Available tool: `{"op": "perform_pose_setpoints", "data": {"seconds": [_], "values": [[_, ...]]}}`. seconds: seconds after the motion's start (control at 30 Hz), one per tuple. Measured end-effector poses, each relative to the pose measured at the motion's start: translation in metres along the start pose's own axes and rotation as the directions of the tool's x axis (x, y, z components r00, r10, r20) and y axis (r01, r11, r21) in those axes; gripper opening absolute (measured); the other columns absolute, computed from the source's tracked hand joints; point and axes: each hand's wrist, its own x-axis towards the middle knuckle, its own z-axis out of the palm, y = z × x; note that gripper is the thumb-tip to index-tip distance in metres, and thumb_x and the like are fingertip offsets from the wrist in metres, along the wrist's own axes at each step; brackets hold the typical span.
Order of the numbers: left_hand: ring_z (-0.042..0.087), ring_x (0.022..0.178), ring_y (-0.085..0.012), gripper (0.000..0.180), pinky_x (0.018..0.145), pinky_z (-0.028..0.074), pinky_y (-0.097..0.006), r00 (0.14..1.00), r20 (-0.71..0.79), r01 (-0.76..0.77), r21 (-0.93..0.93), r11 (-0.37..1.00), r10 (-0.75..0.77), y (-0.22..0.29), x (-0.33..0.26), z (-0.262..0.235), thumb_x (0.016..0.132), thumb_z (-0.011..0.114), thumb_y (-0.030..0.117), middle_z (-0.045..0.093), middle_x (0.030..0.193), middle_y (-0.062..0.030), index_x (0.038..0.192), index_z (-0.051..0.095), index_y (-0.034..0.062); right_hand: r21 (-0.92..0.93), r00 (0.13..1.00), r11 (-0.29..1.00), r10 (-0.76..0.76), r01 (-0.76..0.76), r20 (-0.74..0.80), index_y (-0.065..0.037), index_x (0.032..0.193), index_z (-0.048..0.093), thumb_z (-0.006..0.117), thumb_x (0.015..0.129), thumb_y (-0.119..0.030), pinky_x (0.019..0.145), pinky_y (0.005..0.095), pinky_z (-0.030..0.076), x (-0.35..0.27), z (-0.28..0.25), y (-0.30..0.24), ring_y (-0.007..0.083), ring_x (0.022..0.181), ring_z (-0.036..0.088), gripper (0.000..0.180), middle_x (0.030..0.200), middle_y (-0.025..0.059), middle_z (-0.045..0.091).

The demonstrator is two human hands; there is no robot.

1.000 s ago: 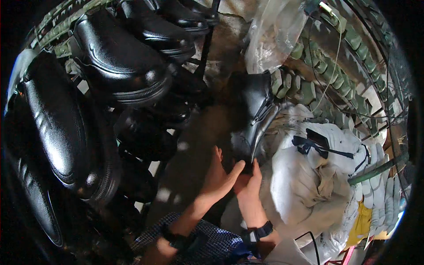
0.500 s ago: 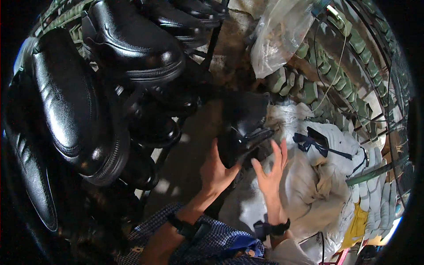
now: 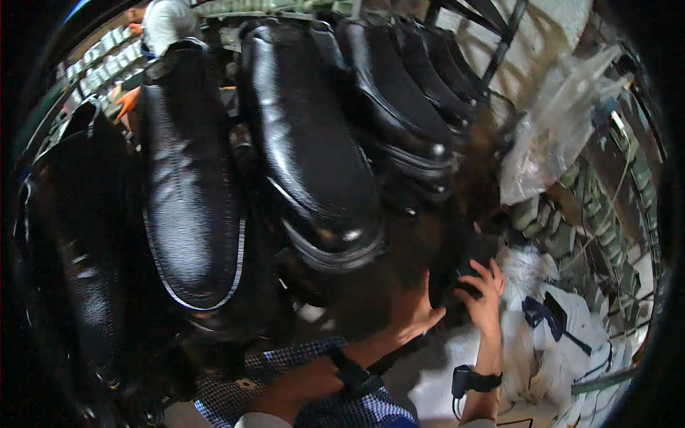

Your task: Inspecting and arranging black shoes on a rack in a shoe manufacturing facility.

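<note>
My left hand (image 3: pixel 416 314) is low at centre right, its thumb and a finger apart, with no grip on anything visible. To its right my right hand (image 3: pixel 485 291) is raised with bent, spread fingers. Just beyond and between the hands is a dark, poorly lit shape (image 3: pixel 457 260), probably a black shoe; I cannot make out its outline or any firm contact. Large glossy black shoes stand toes down at the left and centre, among them a stitched-toe shoe (image 3: pixel 189 214) and a thick-soled shoe (image 3: pixel 314 157). Both wrists wear black straps.
More black shoes (image 3: pixel 399 107) continue the row to the back. A clear plastic bag (image 3: pixel 549 135) hangs at the upper right. Pale cloth sacking (image 3: pixel 524 335) with a dark blue tie (image 3: pixel 549 317) lies right of my right hand. Rows of greenish shoe forms (image 3: pixel 606 185) line the right side.
The view has swung left, so more shoes show and the hands appear farther right. My right hand's fingers are more bent. The black shoe by the hands has become harder to see.
</note>
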Motion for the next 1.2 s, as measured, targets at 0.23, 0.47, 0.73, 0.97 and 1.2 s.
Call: {"op": "perform_pose_setpoints", "data": {"seconds": [0.23,0.47,0.73,0.97,1.2], "values": [[0.051,0.103,-0.0426,0.085,0.097,0.032,-0.049,1.0,-0.013,0.01,-0.154,0.988,-0.012,0.005,-0.008,-0.004,0.065,0.068,0.035,0.047,0.118,-0.0294,0.129,0.031,-0.0054,0.045,0.97,0.995,0.098,-0.09,-0.224,-0.01,0.08,0.068,0.067,0.074,-0.017,0.107,0.046,0.011,-0.005,0.026,0.014,0.0239,0.122,0.038,0.009,0.102,-0.0017,0.064],[0.052,0.105,-0.0342,0.08,0.092,0.04,-0.039,0.997,0.006,0.08,-0.281,0.956,-0.082,0.0,-0.001,-0.003,0.067,0.07,0.029,0.049,0.12,-0.0234,0.13,0.033,-0.0038,0.138,0.886,0.969,0.243,-0.204,-0.396,-0.007,0.092,0.068,0.064,0.079,-0.018,0.098,0.0408,0.03,0.037,0.032,0.058,0.0261,0.111,0.049,0.017,0.096,0.0037,0.066],[0.057,0.101,-0.0296,0.059,0.087,0.043,-0.036,0.97,0.089,0.234,-0.587,0.775,-0.226,-0.019,0.016,-0.007,0.067,0.071,0.027,0.06,0.106,-0.0185,0.115,0.052,-0.0005,0.446,0.754,0.851,0.481,-0.278,-0.447,-0.004,0.095,0.062,0.058,0.086,-0.016,0.069,0.0253,0.042,0.007,0.013,0.019,0.0139,0.077,0.053,0.015,0.09,0.0072,0.06],[0.059,0.096,-0.0246,0.056,0.085,0.044,-0.032,0.976,0.073,0.197,-0.688,0.699,-0.203,-0.011,0.012,-0.007,0.069,0.071,0.023,0.061,0.105,-0.0156,0.116,0.052,0.0007,0.51,0.913,0.848,0.312,-0.143,-0.264,-0.005,0.101,0.056,0.067,0.075,-0.005,0.066,0.0252,0.043,-0.007,0.03,-0.001,0.0146,0.076,0.052,0.028,0.094,0.0063,0.054],[0.06,0.092,-0.0239,0.054,0.081,0.046,-0.032,0.987,-0.007,0.112,-0.674,0.73,-0.158,-0.011,0.009,-0.009,0.07,0.071,0.023,0.062,0.102,-0.0145,0.115,0.052,0.0016,0.242,0.946,0.97,0.095,-0.019,-0.309,-0.005,0.098,0.054,0.069,0.072,-0.003,0.067,0.0314,0.044,0.008,0.02,-0.03,0.0225,0.075,0.053,0.03,0.098,0.0104,0.051]]}}
